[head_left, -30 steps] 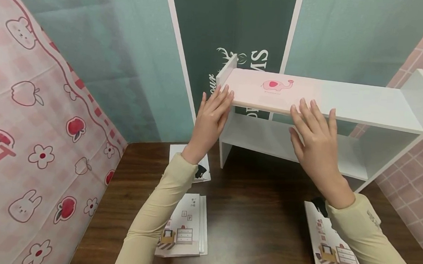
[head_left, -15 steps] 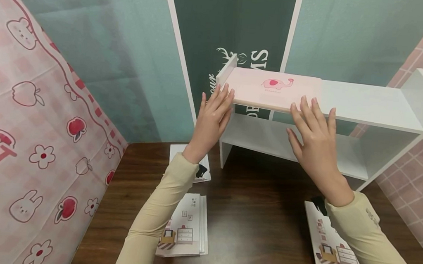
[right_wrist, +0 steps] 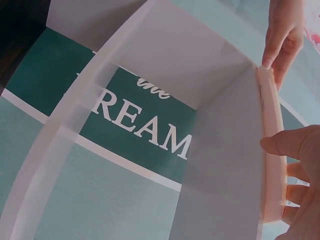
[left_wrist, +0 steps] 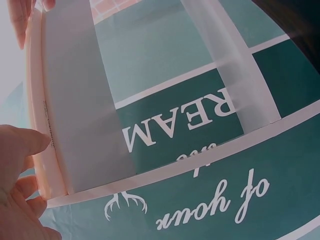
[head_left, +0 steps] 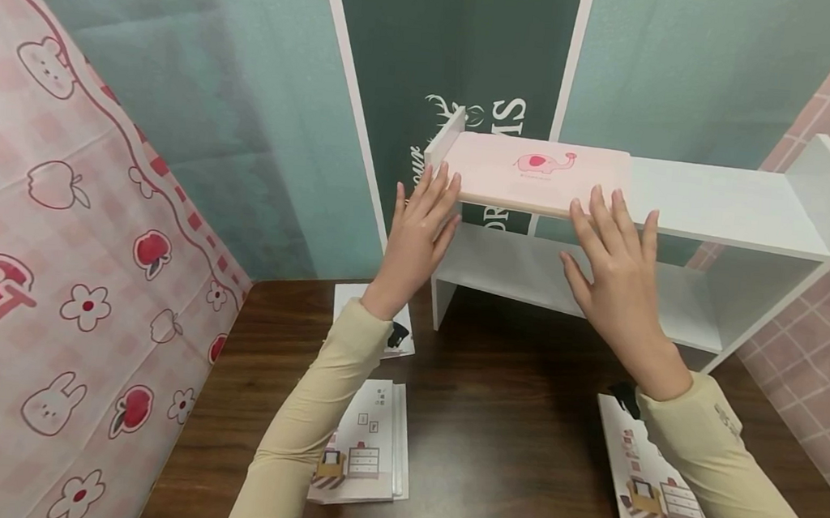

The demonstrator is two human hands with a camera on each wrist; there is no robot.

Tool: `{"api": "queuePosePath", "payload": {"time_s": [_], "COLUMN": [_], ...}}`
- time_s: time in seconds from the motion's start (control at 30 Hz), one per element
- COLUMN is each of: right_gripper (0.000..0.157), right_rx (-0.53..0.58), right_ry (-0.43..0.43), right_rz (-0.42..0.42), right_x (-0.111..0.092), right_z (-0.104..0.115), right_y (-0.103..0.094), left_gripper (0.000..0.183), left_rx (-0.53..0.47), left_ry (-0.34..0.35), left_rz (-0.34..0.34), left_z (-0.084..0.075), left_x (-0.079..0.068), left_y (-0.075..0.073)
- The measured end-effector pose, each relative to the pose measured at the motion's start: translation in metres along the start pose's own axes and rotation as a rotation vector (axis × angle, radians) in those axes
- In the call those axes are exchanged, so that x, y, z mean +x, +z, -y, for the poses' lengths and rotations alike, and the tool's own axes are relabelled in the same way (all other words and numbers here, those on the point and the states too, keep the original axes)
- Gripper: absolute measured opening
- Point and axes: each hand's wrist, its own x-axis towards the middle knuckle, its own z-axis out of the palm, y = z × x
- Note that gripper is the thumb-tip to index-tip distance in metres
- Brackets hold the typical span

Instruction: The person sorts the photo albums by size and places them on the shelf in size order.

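Note:
A flat pink book-like item (head_left: 505, 173) with an elephant print lies on the left part of a white shelf's top board (head_left: 719, 202). At its front left corner my left hand (head_left: 416, 239) rests its straight fingertips. My right hand (head_left: 619, 275) has extended fingers on the front edge near the right corner, its thumb spread below. Up close in the right wrist view, the pink edge (right_wrist: 274, 180) is thick and runs along the board's front. Both thumbs appear in front of that edge in the wrist views; whether they press it I cannot tell.
The shelf's lower board (head_left: 517, 263) sits below. On the brown table (head_left: 487, 460) lie printed booklets (head_left: 364, 442) at left, another printed sheet (head_left: 342, 294) behind them, and a printed white booklet stack (head_left: 659, 506) at right. Patterned cloth (head_left: 99, 185) and curtains stand around.
The pink item has shifted slightly back on the top board, away from the front edge. Both hands have crept a little forward with it.

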Motion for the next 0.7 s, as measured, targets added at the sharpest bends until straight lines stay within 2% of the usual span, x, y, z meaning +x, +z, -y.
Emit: {"api": "queuePosePath", "payload": {"time_s": [0.27,0.5,0.7], "right_gripper": [0.074,0.078,0.077], "right_rx": [0.004,-0.005,0.019], "right_ry": [0.001,0.004,0.006], "right_rz": [-0.009,-0.007,-0.028], "right_x": [-0.0019,-0.0047,-0.0083], "right_z": [-0.0009,-0.0030,-0.0021], "right_y": [0.0032,0.0063,0.0074], "left_gripper": [0.057,0.061,0.060], "left_rx": [0.025,0.009,-0.019], "left_ry": [0.007,-0.014,-0.028], "left_rz": [0.014,0.030,0.004], "left_z": [0.0008,0.0011,0.0012], "left_x": [-0.0004,-0.0039,-0.0090], "left_y": [0.0024,0.0024,0.0002]}}
